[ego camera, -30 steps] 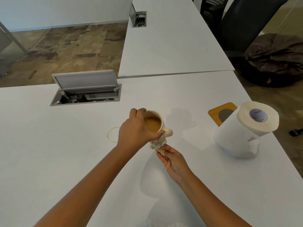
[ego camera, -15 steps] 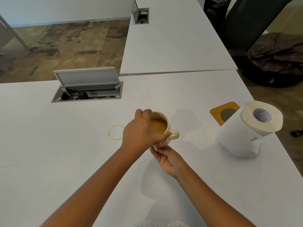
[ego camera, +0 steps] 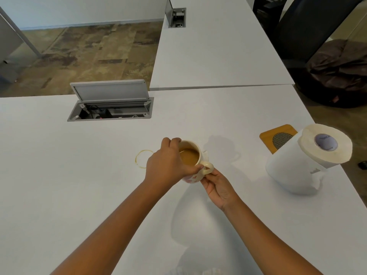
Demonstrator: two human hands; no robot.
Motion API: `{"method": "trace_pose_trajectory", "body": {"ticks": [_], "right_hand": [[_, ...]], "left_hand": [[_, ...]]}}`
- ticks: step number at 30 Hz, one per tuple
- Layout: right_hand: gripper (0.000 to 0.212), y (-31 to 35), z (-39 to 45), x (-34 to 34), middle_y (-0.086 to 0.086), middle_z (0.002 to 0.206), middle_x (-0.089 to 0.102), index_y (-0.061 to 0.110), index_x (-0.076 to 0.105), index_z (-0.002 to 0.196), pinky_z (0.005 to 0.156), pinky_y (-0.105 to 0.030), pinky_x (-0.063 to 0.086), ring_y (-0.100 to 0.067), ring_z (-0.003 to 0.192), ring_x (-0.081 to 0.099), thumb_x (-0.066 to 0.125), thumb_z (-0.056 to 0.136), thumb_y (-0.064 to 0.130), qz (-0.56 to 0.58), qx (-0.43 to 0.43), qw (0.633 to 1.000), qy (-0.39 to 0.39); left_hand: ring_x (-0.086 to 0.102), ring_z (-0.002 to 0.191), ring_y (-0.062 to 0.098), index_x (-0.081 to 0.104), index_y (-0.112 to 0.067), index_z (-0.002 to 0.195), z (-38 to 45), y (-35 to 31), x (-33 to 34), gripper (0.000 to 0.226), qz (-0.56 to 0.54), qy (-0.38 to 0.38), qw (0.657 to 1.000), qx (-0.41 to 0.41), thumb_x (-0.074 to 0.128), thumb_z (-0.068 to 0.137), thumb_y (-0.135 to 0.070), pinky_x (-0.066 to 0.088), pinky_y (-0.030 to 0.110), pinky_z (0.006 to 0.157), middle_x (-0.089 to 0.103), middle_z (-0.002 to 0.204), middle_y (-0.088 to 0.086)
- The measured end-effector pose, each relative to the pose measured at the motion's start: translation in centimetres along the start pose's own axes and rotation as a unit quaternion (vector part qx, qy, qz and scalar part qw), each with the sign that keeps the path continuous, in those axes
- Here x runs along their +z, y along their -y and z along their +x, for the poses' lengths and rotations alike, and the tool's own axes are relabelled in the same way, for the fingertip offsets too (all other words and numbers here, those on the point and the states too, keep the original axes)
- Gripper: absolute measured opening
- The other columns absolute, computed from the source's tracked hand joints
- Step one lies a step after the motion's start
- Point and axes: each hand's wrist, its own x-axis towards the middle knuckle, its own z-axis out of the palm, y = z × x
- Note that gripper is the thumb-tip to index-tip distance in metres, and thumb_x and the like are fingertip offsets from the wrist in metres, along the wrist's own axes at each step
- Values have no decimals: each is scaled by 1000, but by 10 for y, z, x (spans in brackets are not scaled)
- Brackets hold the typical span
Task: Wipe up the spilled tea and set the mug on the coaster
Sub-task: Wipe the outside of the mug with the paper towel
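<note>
One mug (ego camera: 193, 161), cream with tea inside, is being held just above the tabletop (ego camera: 59, 175), near its middle. The left hand (ego camera: 168, 165) is gripping it from above and around the rim side. The right hand (ego camera: 218, 187) is reaching under the handle side, fingers pinched; a bit of white paper (ego camera: 206, 154) is showing past the mug, though I cannot tell whether this hand is holding it.

Progress: one brown tea ring (ego camera: 142, 158) is lying on the tabletop just left of the mug, so the wiping looks unfinished. One orange coaster (ego camera: 276, 135) is sitting well to the right, partly hidden behind one paper towel roll (ego camera: 305, 161). The mug is not yet on it.

Count: mug 1, ring 1, coaster 1, roll 1, hands 2.
</note>
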Motion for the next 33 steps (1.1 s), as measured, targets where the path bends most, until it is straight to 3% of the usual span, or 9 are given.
{"method": "trace_pose_trajectory", "body": {"ticks": [7,11,16,22,24,26,27,30,33], "right_hand": [[36,-20,-1,6,-14,126,60,-1,54,125,81,-26,56,-19,106,65,43,91,-8,16,15,1000,-16],[31,-26,2,10,-10,115,66,1,63,112,83,-27,56,-18,101,65,46,89,-11,-5,21,999,-45],[9,-30,16,4,-14,105,62,9,58,91,81,-27,56,-19,91,63,56,88,0,-153,-10,981,-120],[19,-42,43,20,-13,109,60,17,55,95,79,-27,53,-21,92,61,62,85,2,-265,-46,952,-145],[18,-51,52,24,-10,109,56,16,60,98,76,-20,50,-18,89,58,66,83,7,-435,-87,879,-174],[19,-60,60,25,-7,115,49,15,65,98,79,-19,44,-22,103,51,68,80,10,-616,-163,742,-208],[20,-63,62,27,-6,122,46,16,66,99,82,-21,42,-24,112,46,66,81,10,-662,-193,695,-205],[26,-71,72,37,4,139,39,19,61,114,88,-20,38,-15,128,36,56,89,16,-726,-234,633,-136],[39,-87,91,37,8,150,29,20,45,135,106,-18,25,-8,140,24,43,96,24,-773,-239,587,-38]], "left_hand": [[57,100,18,37,-19,132,-2,22,2,93,-29,-13,999,-42,68,59,-68,43,25,69,43,127,-2],[57,101,18,36,-20,133,-4,38,0,94,-40,-29,997,-55,69,59,-67,46,27,69,43,129,-1],[59,96,22,38,-18,131,-4,71,-10,92,-44,-45,995,-75,71,58,-64,42,27,66,44,126,1],[59,95,24,38,-18,130,-4,121,-22,93,-41,-49,991,-119,72,57,-63,41,27,66,44,124,2],[59,94,25,39,-18,130,-5,138,-25,93,-38,-50,989,-134,74,56,-62,43,29,66,45,123,2],[60,93,26,40,-18,129,-4,154,-27,92,-33,-49,987,-149,74,56,-62,44,29,65,45,123,2],[60,93,26,40,-18,129,-4,163,-28,93,-31,-49,986,-155,74,55,-63,45,29,65,45,123,3],[60,92,27,40,-17,129,-1,187,-30,94,-24,-50,985,-165,74,55,-63,47,31,65,46,123,3],[60,92,27,41,-16,130,5,206,-31,94,-22,-51,984,-169,75,55,-61,46,31,64,46,123,5]]}}
